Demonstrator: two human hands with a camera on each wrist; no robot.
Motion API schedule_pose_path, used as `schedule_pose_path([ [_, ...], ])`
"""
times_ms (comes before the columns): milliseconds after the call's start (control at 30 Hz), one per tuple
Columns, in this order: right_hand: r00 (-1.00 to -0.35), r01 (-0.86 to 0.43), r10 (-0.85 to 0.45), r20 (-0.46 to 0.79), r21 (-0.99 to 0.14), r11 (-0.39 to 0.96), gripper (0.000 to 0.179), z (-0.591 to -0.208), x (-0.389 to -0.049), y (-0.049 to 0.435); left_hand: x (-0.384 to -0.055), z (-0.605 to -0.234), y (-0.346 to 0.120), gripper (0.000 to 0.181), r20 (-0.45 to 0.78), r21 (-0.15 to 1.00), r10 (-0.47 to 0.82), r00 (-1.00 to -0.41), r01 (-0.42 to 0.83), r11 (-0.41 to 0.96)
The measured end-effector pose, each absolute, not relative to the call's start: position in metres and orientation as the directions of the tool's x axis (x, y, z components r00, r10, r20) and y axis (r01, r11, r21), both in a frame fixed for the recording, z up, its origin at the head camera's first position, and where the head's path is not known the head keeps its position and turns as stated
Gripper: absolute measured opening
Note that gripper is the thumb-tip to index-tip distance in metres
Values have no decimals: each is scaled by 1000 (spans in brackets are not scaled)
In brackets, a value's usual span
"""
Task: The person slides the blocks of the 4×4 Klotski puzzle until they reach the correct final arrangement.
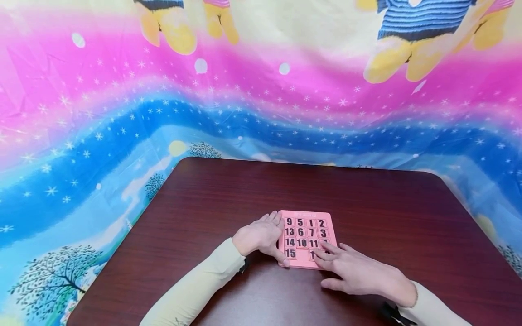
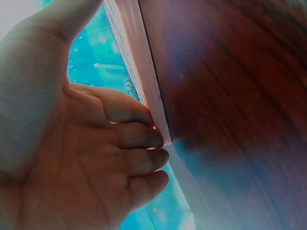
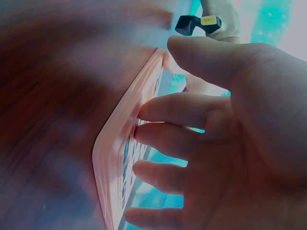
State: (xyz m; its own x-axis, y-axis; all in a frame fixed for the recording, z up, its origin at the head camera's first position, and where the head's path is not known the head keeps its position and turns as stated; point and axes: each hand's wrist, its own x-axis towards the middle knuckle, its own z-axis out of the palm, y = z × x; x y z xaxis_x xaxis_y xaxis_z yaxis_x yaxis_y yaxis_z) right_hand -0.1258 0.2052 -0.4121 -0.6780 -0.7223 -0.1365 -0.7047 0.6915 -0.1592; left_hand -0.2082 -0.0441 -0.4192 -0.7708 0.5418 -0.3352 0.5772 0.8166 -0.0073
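Note:
A pink sliding number puzzle lies flat on the table, its tiles bearing black numbers. The top row reads 9, 5, 1, 2. In the bottom row a gap without a tile sits right of the 15. My left hand rests along the puzzle's left edge, thumb at the near left corner; in the left wrist view its fingertips touch the side of the frame. My right hand reaches over the near right corner with fingers extended, its fingertips on the lower right tiles, some of which they hide. Its thumb is off the board.
The dark brown wooden table has rounded far corners. Behind it and down its sides hangs a colourful cloth with snowflakes, trees and cartoon figures. A black strap piece with a yellow label shows on the left wrist.

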Motion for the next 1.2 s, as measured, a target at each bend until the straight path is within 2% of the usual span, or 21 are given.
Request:
schedule_pose_path([
  [300, -686, -695, -710, -160, -145, 704, 56, -402, -127, 198, -207, -420, -44, 126, -331, -8, 542, -772, 577, 817],
  [800, -593, -776, -787, -166, -139, 615, 59, -404, -135, 158, -208, -420, -45, 126, -317, 14, 551, -772, 577, 816],
  [1033, -591, -780, -790, -163, -131, 612, 59, -408, -135, 160, -209, -420, -44, 125, -321, 14, 552, -770, 579, 815],
  [1200, -613, -753, -769, -180, -161, 638, 58, -407, -134, 166, -209, -420, -45, 125, -331, 0, 543, -772, 575, 818],
])
